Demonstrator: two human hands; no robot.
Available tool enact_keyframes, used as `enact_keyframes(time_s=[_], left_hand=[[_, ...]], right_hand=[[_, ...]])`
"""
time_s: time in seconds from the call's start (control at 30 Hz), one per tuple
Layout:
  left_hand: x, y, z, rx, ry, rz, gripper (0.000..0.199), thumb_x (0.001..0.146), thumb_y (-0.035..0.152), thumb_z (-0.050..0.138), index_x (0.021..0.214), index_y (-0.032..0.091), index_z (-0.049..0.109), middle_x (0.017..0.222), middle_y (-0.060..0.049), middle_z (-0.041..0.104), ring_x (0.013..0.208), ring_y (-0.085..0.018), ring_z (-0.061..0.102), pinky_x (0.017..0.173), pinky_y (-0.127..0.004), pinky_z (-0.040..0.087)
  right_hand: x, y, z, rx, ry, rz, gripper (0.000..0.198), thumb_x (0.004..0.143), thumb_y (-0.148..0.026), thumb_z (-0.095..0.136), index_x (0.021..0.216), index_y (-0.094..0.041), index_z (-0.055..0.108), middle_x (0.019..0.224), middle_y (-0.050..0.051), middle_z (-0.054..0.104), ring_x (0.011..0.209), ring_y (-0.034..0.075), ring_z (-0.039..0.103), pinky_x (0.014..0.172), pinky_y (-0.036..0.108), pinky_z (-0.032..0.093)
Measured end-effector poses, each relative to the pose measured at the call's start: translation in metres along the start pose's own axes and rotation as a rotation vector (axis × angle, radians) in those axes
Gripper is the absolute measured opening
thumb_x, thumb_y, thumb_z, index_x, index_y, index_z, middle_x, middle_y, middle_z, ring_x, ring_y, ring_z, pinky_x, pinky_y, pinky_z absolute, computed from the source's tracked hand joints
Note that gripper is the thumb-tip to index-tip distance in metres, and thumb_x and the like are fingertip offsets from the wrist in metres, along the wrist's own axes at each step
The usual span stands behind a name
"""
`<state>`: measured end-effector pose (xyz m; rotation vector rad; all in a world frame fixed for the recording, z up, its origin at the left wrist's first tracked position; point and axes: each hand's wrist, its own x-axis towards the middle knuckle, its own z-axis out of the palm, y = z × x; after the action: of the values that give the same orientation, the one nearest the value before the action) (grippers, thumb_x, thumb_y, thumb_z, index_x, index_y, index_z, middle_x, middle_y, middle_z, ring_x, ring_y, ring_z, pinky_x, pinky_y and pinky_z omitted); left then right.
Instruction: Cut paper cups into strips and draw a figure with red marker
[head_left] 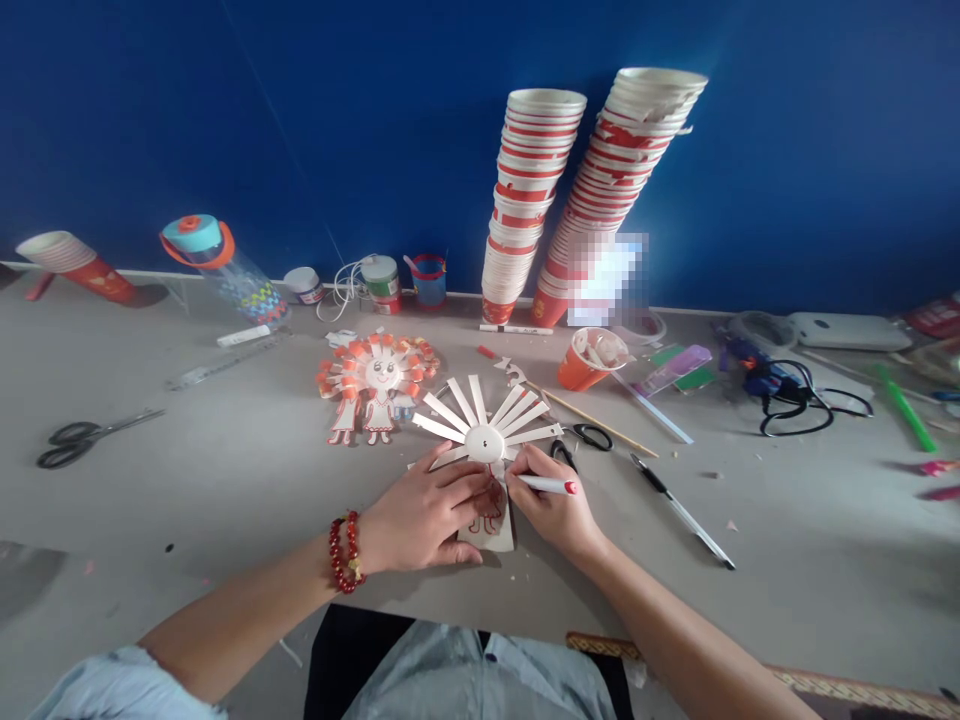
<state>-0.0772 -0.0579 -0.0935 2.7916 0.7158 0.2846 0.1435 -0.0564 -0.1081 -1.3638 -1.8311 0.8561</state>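
My left hand [433,508] lies with its fingers outstretched on a cut-open paper cup [486,443], whose white strips fan out around a round base. Below that base, a paper piece [496,538] bears a drawn figure in red, partly covered by my fingers. My right hand [559,505] grips a white marker [546,484] with a red end, its tip side against the paper near the base. Black-handled scissors [592,437] lie just beyond my right hand, partly hidden by the strips. To the left of the fan are paper dolls [381,378] with curled orange-and-white strips round a drawn face.
Two tall stacks of paper cups [531,190] lean at the blue wall. An orange cup [589,360] holds paper scraps. A pen [686,515] and a wooden stick [600,422] lie at right; more scissors [82,440] and a clear bottle [232,275] are at left.
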Motion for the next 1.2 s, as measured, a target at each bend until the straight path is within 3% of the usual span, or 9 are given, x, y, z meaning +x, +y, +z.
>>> enact_keyframes(time_s=[0.17,0.53,1.2], left_hand=[[0.0012,0.0015,0.0024,0.009,0.019,-0.008,0.068,0.088,0.066,0.041,0.138,0.021,0.048,0.135,-0.012,0.056,0.133,-0.029,0.041,0.119,-0.052,0.009],[0.0013,0.0028,0.0015,0.021,0.015,-0.019,0.068,0.089,0.067,0.038,0.138,0.021,0.048,0.137,-0.011,0.055,0.133,-0.029,0.041,0.119,-0.052,0.007],[0.0026,0.0016,0.0025,0.006,0.023,-0.003,0.07,0.088,0.068,0.04,0.137,0.019,0.049,0.133,-0.013,0.057,0.13,-0.03,0.043,0.116,-0.053,0.014]], right_hand=[[0.0003,-0.0005,0.0,0.004,-0.001,-0.005,0.011,0.076,-0.019,0.049,0.067,-0.023,0.047,0.058,-0.003,0.051,0.053,0.014,0.044,0.053,0.023,0.036],[0.0,-0.0012,-0.0007,-0.005,0.011,-0.009,0.011,0.076,-0.019,0.048,0.066,-0.023,0.046,0.057,-0.004,0.049,0.053,0.013,0.044,0.053,0.023,0.035],[-0.0062,0.0006,-0.0024,-0.022,0.015,-0.042,0.012,0.075,-0.016,0.048,0.066,-0.022,0.044,0.057,-0.005,0.049,0.052,0.012,0.042,0.053,0.022,0.034]])
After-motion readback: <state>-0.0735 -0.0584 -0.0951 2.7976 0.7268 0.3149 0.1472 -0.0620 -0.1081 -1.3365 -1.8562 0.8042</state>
